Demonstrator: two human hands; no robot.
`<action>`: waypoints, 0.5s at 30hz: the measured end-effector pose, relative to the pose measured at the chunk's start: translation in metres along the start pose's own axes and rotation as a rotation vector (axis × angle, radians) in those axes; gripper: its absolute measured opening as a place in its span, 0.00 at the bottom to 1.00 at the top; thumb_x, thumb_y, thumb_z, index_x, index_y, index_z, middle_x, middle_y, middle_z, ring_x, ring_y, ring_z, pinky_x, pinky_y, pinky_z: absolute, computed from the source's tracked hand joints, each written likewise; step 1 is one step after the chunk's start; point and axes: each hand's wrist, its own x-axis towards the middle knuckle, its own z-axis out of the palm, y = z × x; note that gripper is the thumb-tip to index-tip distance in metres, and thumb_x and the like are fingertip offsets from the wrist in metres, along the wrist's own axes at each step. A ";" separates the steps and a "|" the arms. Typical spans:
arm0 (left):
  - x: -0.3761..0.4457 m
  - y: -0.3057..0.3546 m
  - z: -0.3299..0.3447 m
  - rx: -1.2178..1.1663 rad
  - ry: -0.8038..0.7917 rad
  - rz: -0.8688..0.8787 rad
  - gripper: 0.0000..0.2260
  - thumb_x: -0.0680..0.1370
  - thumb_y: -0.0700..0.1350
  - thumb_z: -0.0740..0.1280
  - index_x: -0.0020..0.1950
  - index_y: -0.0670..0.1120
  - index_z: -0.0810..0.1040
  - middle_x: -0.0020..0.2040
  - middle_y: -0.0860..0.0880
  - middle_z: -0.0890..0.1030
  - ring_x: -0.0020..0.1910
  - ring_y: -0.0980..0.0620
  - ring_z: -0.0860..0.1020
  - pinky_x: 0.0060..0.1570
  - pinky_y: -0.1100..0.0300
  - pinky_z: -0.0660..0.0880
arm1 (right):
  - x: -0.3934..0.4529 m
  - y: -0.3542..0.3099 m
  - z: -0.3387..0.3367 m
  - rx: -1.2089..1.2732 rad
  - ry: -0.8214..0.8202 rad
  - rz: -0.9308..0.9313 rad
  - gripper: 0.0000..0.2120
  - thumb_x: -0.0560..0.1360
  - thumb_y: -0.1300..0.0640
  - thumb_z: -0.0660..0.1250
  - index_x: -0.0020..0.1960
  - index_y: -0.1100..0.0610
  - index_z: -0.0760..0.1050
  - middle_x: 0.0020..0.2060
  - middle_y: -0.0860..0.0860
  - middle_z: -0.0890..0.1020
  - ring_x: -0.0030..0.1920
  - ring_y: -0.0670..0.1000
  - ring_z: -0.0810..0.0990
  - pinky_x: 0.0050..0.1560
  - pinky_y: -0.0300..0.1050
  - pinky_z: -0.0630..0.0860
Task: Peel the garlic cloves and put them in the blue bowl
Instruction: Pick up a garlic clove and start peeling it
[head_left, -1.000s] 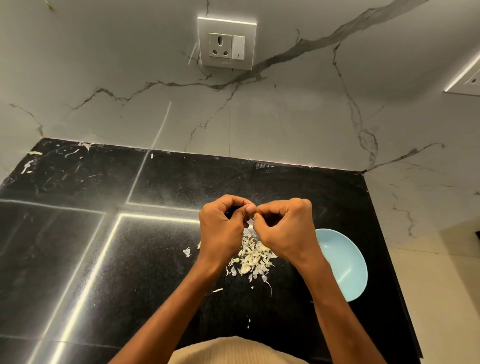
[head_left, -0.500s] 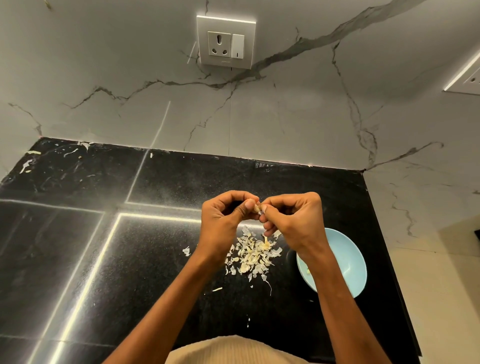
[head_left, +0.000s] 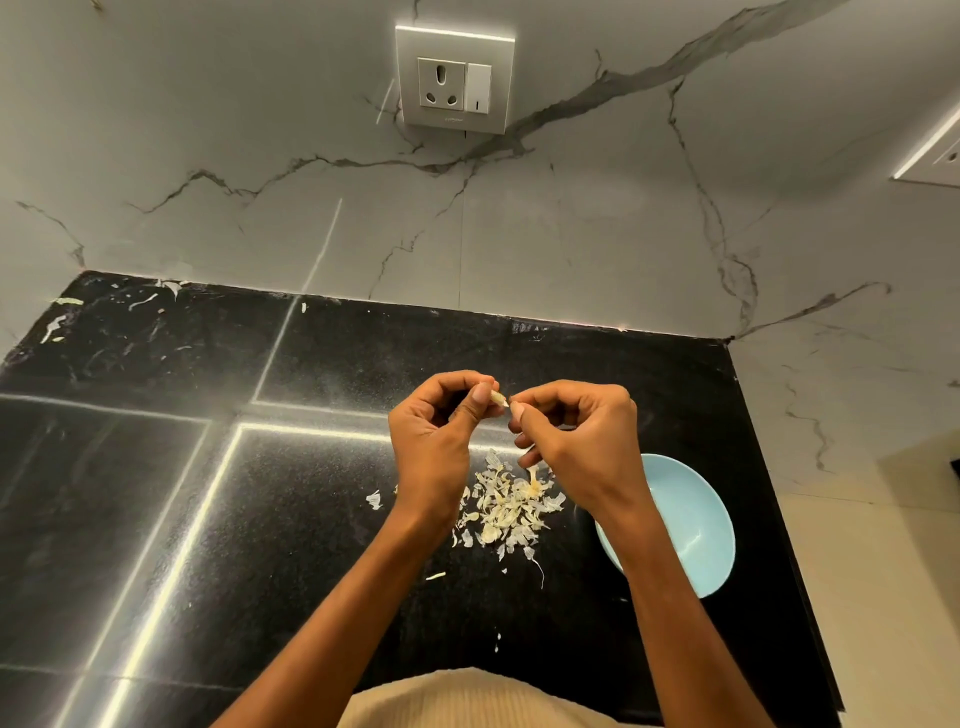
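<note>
My left hand pinches a small pale garlic clove between thumb and fingers, above the black counter. My right hand is just to the right of it, thumb and forefinger pinched together at the clove's tip; whether they hold a bit of skin is too small to tell. A heap of papery garlic peels lies on the counter under both hands. The blue bowl stands to the right of the heap, partly behind my right wrist; the visible part of its inside looks bare.
The black stone counter ends at a marble wall with a socket. Its right edge runs close past the bowl, with a beige floor beyond. Loose peel scraps lie near the front and in the far left corner.
My hands have risen slightly and drawn a little apart, and the clove now shows between the fingertips. The heap of peels and the bowl are more exposed below.
</note>
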 end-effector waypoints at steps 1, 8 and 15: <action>-0.001 0.000 0.000 0.006 0.002 0.018 0.03 0.76 0.40 0.71 0.48 0.44 0.82 0.43 0.47 0.85 0.45 0.48 0.84 0.50 0.57 0.81 | 0.000 -0.001 0.001 0.031 -0.010 0.028 0.07 0.76 0.64 0.73 0.44 0.53 0.84 0.35 0.50 0.86 0.33 0.52 0.85 0.30 0.43 0.82; -0.002 -0.004 0.000 0.073 0.013 0.108 0.05 0.77 0.36 0.70 0.50 0.45 0.83 0.47 0.45 0.85 0.47 0.45 0.84 0.50 0.57 0.81 | 0.000 -0.004 0.003 0.198 -0.032 0.120 0.07 0.76 0.68 0.72 0.44 0.58 0.84 0.33 0.53 0.86 0.31 0.54 0.85 0.30 0.43 0.82; -0.005 -0.004 0.001 0.076 0.029 0.094 0.05 0.76 0.35 0.72 0.49 0.44 0.83 0.45 0.44 0.86 0.45 0.46 0.85 0.48 0.59 0.81 | -0.001 -0.002 0.007 0.186 0.022 0.129 0.09 0.75 0.69 0.72 0.41 0.57 0.84 0.32 0.54 0.86 0.30 0.55 0.85 0.30 0.42 0.81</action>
